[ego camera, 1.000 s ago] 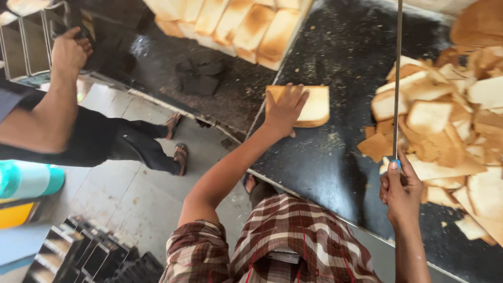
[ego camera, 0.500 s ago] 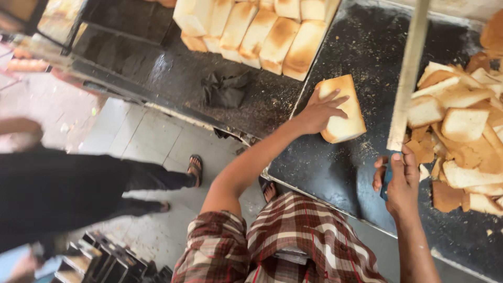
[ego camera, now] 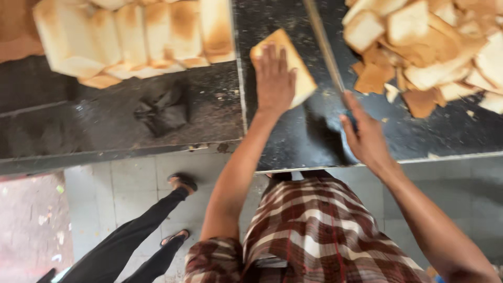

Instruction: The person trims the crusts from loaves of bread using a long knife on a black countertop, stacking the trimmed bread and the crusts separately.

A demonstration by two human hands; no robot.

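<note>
My left hand [ego camera: 274, 78] lies flat on a pale bread loaf [ego camera: 296, 67] that rests on the black counter [ego camera: 293, 147]. My right hand [ego camera: 365, 135] grips the handle of a long knife [ego camera: 324, 46] whose blade stands just right of the loaf. Beyond the blade, a pile of cut bread slices and brown crusts [ego camera: 435, 47] covers the counter's far right.
A row of whole loaves [ego camera: 136, 36] sits on a dark tray [ego camera: 78, 131] at the left, with a crumpled black cloth [ego camera: 162, 110] beside them. Another person's legs in black trousers and sandals [ego camera: 152, 230] stand on the tiled floor at lower left.
The view has swung, so the counter now lies across the top. My left hand stays on the loaf, the knife stays in my right hand. The other person's legs are now at lower left.
</note>
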